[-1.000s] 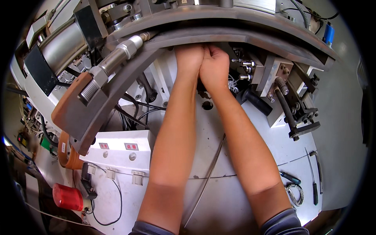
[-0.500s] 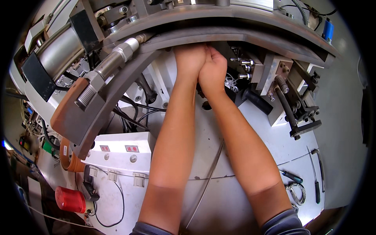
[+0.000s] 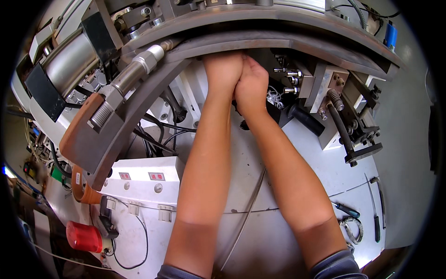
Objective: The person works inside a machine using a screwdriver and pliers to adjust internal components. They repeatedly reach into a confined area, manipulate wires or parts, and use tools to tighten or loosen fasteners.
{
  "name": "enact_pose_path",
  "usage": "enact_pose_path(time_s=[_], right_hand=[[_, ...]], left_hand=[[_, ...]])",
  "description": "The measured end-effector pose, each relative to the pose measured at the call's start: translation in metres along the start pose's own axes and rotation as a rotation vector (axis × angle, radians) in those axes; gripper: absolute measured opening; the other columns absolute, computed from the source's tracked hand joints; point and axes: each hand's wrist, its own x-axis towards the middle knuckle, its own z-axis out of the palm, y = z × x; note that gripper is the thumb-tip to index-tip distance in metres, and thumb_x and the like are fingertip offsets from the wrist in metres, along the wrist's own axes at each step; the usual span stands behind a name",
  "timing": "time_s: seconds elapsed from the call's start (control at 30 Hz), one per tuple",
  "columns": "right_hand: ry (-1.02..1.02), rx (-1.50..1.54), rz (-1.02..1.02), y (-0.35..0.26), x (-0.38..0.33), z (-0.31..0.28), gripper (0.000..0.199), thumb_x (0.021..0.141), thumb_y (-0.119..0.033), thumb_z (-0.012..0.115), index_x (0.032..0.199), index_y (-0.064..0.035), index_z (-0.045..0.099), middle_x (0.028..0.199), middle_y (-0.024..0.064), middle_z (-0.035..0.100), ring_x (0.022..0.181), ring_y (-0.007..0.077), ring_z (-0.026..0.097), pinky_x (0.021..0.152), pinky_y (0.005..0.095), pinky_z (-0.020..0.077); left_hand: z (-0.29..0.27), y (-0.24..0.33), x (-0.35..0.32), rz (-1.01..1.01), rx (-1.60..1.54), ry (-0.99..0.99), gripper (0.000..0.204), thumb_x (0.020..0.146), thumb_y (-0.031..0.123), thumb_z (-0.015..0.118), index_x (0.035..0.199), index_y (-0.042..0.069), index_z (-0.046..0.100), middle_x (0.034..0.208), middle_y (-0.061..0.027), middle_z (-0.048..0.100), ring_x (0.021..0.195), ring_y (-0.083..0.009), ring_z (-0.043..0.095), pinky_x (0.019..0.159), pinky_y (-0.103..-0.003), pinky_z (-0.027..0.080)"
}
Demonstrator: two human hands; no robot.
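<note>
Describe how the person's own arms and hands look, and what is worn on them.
Both forearms are bare, with no gloves, watch or rings in view. The left hand and right hand are uncovered. Dark blue-grey short sleeves show only near the lower edge.

**One head camera, looking steeply down**

A single wide fisheye view comes from the person's head, facing forward and down onto a white machine deck [image 3: 325, 172]. It sits close: both forearms enter from the lower edge and reach up the middle to the left hand [image 3: 223, 69] and right hand [image 3: 253, 86], just under a curved grey steel frame [image 3: 278, 39]. Straight edges bow toward the dark round rim. No second view shares the scene.
</note>
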Motion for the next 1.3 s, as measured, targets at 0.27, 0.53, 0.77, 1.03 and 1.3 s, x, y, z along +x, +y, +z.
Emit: enact_pose_path(time_s=[0.27, 0.53, 0.77, 1.03, 1.3], right_hand=[[0.025, -0.19, -0.051, -0.004, 0.006, -0.006, 0.031, 0.099, -0.018, 0.049, 0.096, 0.0085, 0.064, 0.081, 0.0141, 0.068, 0.077, 0.0137, 0.056, 0.076, 0.0323, 0.0477], [0.05, -0.483, 0.008, -0.031, 0.004, 0.002, 0.032, 0.094, -0.02, 0.052, 0.092, 0.0084, 0.065, 0.079, 0.027, 0.065, 0.071, 0.0329, 0.061, 0.075, 0.04, 0.0484], [0.071, -0.55, 0.029, -0.039, 0.004, 0.008, 0.031, 0.093, -0.02, 0.052, 0.099, 0.0075, 0.065, 0.092, 0.0301, 0.066, 0.089, 0.0467, 0.064, 0.083, 0.0453, 0.0485], [0.076, -0.306, -0.135, -0.027, -0.017, 0.022, 0.027, 0.094, -0.013, 0.051, 0.108, 0.0073, 0.061, 0.097, 0.0258, 0.068, 0.091, 0.035, 0.066, 0.085, 0.0396, 0.0482], [0.153, -0.253, -0.235, -0.008, -0.004, 0.029, 0.026, 0.094, -0.013, 0.052, 0.1, 0.0103, 0.062, 0.093, 0.0251, 0.067, 0.087, 0.0309, 0.064, 0.084, 0.0373, 0.0474]], left_hand=[[0.006, -0.004, 0.002, 0.11, 0.104, 0.011, 0.018, 0.08, 0.013, 0.061, 0.09, 0.0, 0.068, 0.092, -0.0177, 0.07, 0.088, -0.0382, 0.064, 0.083, -0.046, 0.049], [0.004, -0.006, 0.005, -0.023, -0.053, 0.054, 0.021, 0.084, 0.011, 0.057, 0.1, -0.001, 0.065, 0.099, -0.0183, 0.069, 0.094, -0.034, 0.064, 0.086, -0.043, 0.049], [-0.008, 0.017, 0.004, -0.419, -0.444, -0.087, 0.027, 0.093, 0.015, 0.053, 0.112, -0.002, 0.06, 0.111, -0.0145, 0.065, 0.097, -0.0243, 0.059, 0.086, -0.036, 0.048], [-0.023, 0.017, 0.012, -0.312, 0.064, -0.189, 0.025, 0.094, 0.017, 0.058, 0.112, 0.003, 0.066, 0.103, -0.0103, 0.066, 0.09, -0.0153, 0.06, 0.077, -0.031, 0.051], [-0.036, 0.012, 0.011, -0.497, -0.341, -0.477, 0.027, 0.094, 0.019, 0.06, 0.114, 0.002, 0.065, 0.106, -0.0071, 0.065, 0.089, -0.0136, 0.059, 0.075, -0.031, 0.051]])
